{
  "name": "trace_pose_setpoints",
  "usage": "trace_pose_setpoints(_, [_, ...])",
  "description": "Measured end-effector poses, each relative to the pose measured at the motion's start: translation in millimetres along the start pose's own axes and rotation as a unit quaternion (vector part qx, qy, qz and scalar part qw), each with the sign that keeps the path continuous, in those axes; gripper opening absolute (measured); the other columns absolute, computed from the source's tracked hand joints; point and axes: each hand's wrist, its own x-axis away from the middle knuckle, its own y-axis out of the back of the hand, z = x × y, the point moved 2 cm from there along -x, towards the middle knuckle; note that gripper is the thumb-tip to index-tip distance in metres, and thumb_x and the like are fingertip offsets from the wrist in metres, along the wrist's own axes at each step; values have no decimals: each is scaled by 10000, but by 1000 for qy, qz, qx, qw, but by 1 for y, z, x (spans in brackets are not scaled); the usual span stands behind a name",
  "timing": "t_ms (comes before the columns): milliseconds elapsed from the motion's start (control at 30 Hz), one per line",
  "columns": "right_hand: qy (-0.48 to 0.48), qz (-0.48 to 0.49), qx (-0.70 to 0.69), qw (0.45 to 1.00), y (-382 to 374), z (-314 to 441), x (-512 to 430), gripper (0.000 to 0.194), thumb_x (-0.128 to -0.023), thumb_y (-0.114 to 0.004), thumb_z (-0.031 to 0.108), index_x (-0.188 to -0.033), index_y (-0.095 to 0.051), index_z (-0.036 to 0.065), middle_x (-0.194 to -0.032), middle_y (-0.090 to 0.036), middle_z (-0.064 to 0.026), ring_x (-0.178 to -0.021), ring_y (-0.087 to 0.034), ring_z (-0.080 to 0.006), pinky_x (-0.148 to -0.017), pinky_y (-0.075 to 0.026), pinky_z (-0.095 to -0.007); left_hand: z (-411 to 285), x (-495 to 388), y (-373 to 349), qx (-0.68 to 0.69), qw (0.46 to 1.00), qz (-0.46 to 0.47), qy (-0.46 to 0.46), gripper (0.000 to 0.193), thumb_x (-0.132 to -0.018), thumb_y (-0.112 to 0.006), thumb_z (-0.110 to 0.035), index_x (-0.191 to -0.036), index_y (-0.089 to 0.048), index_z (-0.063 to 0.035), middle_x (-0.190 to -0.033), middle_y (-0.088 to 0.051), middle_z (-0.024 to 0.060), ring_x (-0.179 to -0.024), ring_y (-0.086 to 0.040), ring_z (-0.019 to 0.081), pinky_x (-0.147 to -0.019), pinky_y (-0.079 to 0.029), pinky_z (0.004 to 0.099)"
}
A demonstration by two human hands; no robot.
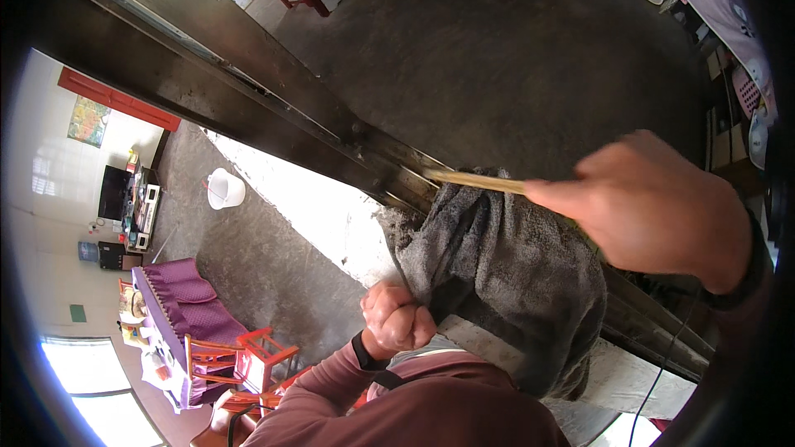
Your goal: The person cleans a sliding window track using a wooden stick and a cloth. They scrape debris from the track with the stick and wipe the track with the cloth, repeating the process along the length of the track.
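A dark grey towel (528, 261) lies bunched over the sill and the lower metal track (410, 174) of a sliding window. My right hand (658, 211) grips a thin wooden stick (478, 181), which points left across the towel's top edge. The stick's far tip is at the track's grooves, by the foot of the upright frame. Close to my body, my left hand (397, 316) is curled into a fist on the towel's near-left edge. The cloth runs taut into that fist, and its fingertips are hidden.
A dark upright window frame (205, 74) rises at the left, beside the sunlit white sill (298, 192). Beyond are a white bucket (227, 189), a red wooden chair (248, 360) and a table with a purple cloth (168, 310). A black cable (655, 379) hangs at the lower right.
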Motion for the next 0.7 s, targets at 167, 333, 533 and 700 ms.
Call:
trace_pose_setpoints(167, [2,-96,-33,995,-14,8,1,446,-767,-587,12,-1211,-609,-4,-627,-581,-120,-488,-563,-252,-442,-453,-363,0,-1,0,9,1000,-2,-4,156,-574,-587,-8,-594,-443,-67,-652,-493,74,-484,-454,207,-424,-372,316])
trace_pose_setpoints(333, [35,-150,44,987,-52,15,-45,451,-799,-577,68,-1232,-562,-58,-649,-601,-111,-533,-618,-243,-458,-494,-362,0,-3,0,29,1000,8,-6,151,-615,-545,15,-664,-432,-72,-681,-456,73,-493,-430,217,-424,-352,331])
trace_pose_setpoints(533, [32,-88,118,989,-81,32,-92,516,-814,-560,81,-1275,-489,-141,-624,-596,-117,-495,-596,-187,-418,-486,-320,0,-3,1,36,999,10,1,167,-604,-564,-2,-659,-435,-92,-683,-434,59,-494,-416,208,-420,-346,331])
trace_pose_setpoints(700, [2,-117,166,979,-86,49,-113,519,-802,-590,74,-1254,-496,-164,-561,-586,-48,-479,-584,-134,-409,-472,-270,0,-1,1,31,999,15,-6,165,-609,-574,-4,-645,-435,-85,-689,-445,64,-495,-427,212,-425,-352,329])
